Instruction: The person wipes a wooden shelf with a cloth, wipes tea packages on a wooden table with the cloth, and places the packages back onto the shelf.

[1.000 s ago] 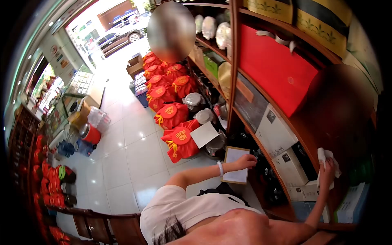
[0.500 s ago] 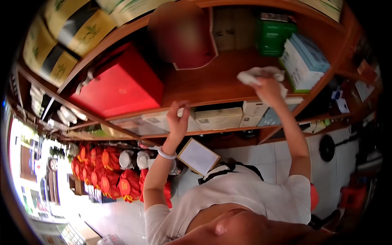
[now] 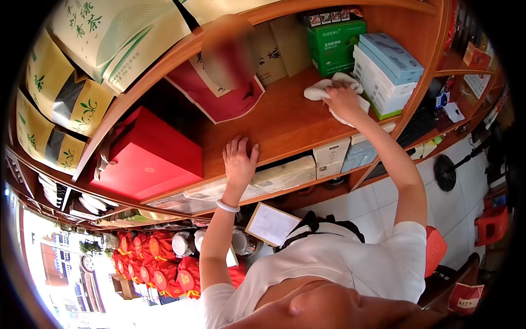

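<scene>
A white cloth (image 3: 314, 92) lies bunched under my right hand (image 3: 343, 102), whose fingers press it onto the wooden shelf (image 3: 285, 118). Just right of the cloth stands a stack of white and blue boxes (image 3: 386, 74), with a green box (image 3: 335, 46) behind it. My left hand (image 3: 240, 160) rests on the shelf's front edge, fingers spread and holding nothing; a pale bangle circles that wrist. To its left sits a large red box (image 3: 145, 156). Farther back on the shelf is a dark red bag (image 3: 235, 104), partly hidden by a blurred patch.
Yellow tea bags (image 3: 82, 101) stand on the upper shelf at left. Pale boxes (image 3: 331, 156) fill the shelf below. Red cloth-covered jars (image 3: 159, 247) and a framed white board (image 3: 272, 223) are lower down. A red stool (image 3: 435, 249) and a black stand base (image 3: 445, 172) stand at right.
My left hand has gone from raised with curled fingers to lying on the shelf edge. My right hand and the cloth have shifted slightly left and deeper. The view has tilted a little.
</scene>
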A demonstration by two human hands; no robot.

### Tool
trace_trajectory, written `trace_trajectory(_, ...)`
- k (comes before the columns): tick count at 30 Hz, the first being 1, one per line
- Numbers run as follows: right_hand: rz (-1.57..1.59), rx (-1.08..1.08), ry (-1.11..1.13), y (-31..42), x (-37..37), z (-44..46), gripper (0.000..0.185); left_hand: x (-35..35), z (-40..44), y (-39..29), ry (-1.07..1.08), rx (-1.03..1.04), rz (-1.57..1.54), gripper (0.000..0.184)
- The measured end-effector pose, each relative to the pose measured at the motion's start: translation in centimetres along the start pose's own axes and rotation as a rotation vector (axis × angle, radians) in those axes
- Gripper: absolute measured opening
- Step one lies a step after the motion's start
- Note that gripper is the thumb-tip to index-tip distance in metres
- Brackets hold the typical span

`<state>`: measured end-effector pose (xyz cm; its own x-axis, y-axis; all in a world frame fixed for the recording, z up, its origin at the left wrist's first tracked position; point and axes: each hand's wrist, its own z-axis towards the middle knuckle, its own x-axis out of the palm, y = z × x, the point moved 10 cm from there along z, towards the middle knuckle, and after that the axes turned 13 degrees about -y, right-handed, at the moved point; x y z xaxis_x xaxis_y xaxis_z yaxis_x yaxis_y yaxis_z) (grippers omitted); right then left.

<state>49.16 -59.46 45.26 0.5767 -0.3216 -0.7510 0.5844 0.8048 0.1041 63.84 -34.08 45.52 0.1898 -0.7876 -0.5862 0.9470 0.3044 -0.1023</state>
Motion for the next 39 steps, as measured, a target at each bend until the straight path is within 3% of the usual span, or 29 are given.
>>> trace_trajectory(5,0.102,-0.085,0.153,6.5,3.2,1.5,0.025,0.0,-0.1,0.2,0.007,-0.016,-0.001,0.029)
trace_trajectory(7,0.084,-0.214,0.040,8.3,3.0,2.4,0.024,-0.2,0.0,0.2,-0.028,-0.011,0.010,0.027)
trace_trajectory(11,0.102,0.001,0.083,4.8,5.8,5.9,0.022,0.2,-0.3,0.6,0.015,-0.063,-0.018,0.027)
trace_trajectory(16,0.033,0.060,0.137,4.8,7.0,6.4,0.030,0.0,-0.3,0.7,-0.028,-0.052,-0.012,0.026)
trace_trajectory(19,-0.049,-0.128,0.016,7.1,3.7,4.5,0.039,-0.2,-0.3,0.7,-0.042,-0.057,-0.021,0.026)
trace_trajectory(21,0.174,-0.129,0.141,9.2,2.1,1.6,0.043,-0.2,-0.4,0.9,-0.048,-0.061,-0.006,0.026)
trace_trajectory(25,0.311,-0.435,-0.021,12.9,-2.3,-4.9,0.034,-0.1,-0.3,1.0,-0.008,-0.110,0.006,0.028)
trace_trajectory(27,0.369,-0.415,-0.027,11.7,-4.1,-5.1,0.028,-0.3,-0.4,1.3,-0.033,-0.113,0.023,0.028)
trace_trajectory(29,0.306,-0.187,0.096,7.7,-3.3,-3.3,0.028,-0.3,-0.5,1.3,-0.044,-0.105,0.021,0.029)
trace_trajectory(33,0.010,-0.002,-0.026,-0.1,-1.7,0.2,0.027,-0.8,-0.3,1.1,-0.071,-0.075,0.013,0.028)
trace_trajectory(36,-0.099,-0.079,-0.164,1.1,-1.0,0.6,0.029,-0.6,-0.2,0.9,-0.056,-0.067,0.008,0.027)
trace_trajectory(39,0.053,-0.051,0.021,5.4,0.4,0.1,0.035,-0.5,-0.2,0.8,-0.033,-0.075,0.014,0.026)
